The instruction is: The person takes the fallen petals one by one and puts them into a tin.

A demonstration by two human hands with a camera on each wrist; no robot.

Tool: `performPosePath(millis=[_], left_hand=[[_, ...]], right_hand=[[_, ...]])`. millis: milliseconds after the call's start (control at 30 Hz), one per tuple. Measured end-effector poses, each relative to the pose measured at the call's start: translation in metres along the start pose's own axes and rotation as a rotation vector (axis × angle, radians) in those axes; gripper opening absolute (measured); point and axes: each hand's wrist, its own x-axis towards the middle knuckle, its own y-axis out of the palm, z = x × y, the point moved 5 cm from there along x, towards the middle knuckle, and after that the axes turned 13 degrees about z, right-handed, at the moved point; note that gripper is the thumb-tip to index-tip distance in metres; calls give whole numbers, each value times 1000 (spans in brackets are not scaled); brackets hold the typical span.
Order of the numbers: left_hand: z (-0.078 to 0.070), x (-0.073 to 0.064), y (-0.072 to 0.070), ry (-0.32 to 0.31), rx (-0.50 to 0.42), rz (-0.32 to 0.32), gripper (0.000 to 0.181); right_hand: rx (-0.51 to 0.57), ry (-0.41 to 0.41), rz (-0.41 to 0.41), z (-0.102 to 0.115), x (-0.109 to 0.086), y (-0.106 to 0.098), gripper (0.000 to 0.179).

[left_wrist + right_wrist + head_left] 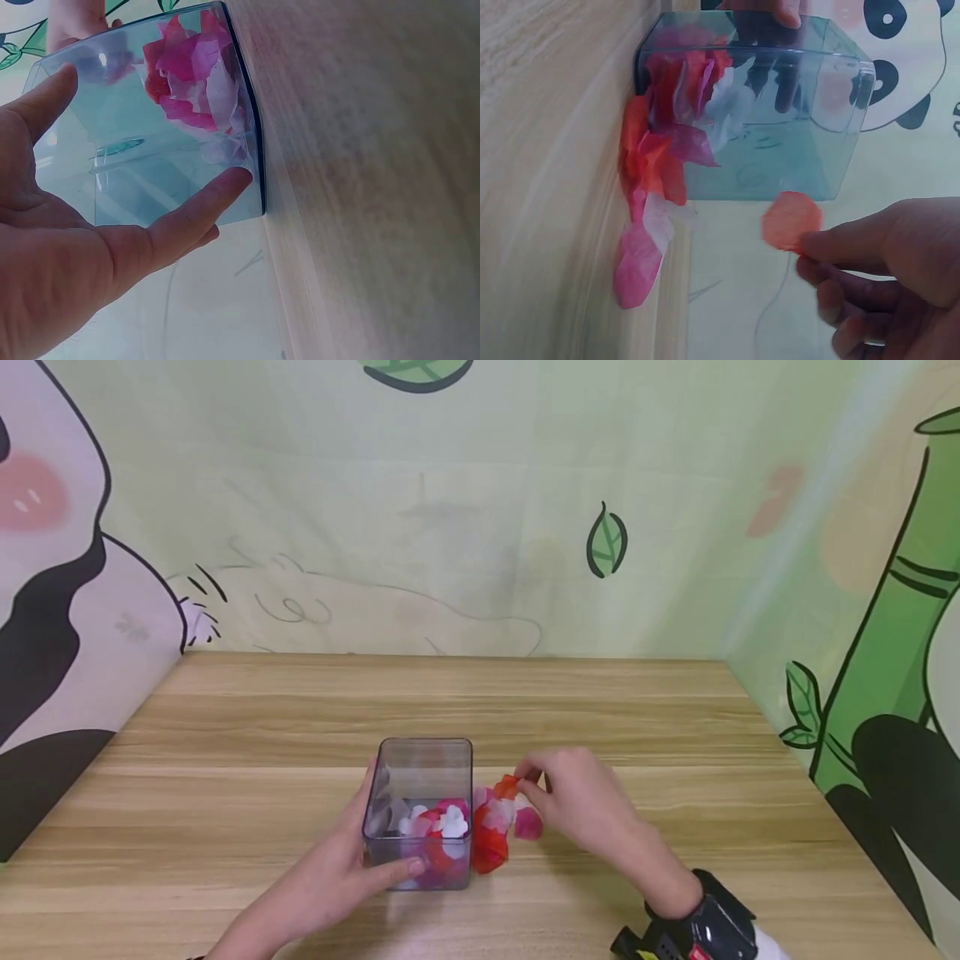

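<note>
A clear plastic box (423, 752) stands upright on the table with pink, red and white artificial petals (442, 827) inside. My left hand (345, 860) holds the box from its left side, thumb across the near wall; the left wrist view shows the fingers spread around the plastic (120, 195). Against the box's right side lies a small loose pile of red, pink and white petals (491, 843). Above that pile, my right hand (585, 802) pinches one orange-red petal (791, 220) between thumb and forefinger.
The wood-grain table (300, 718) reaches back to a pale green backdrop (465, 527) printed with leaves and pandas. A dark strapped device (705, 927) sits on the right wrist.
</note>
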Motion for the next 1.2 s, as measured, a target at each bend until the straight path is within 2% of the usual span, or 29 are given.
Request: performPosePath(millis=[300,500,700,867,1200], left_hand=[[1,0,0,5,-10,9,119],[1,0,0,-8,-12,8,119],[1,0,0,-7,-22,13,118],[0,0,0,7,-27,12,117],[-1,-1,0,21,-34,15,117]], right_hand=[[47,-184,-291,18,-10,-15,11],[109,-314,-396,28,-15,-18,13],[158,-415,-402,39,-17,-14,16],[153,-473,-395,45,-17,-10,20],[117,-489,-321,49,-15,-1,23]])
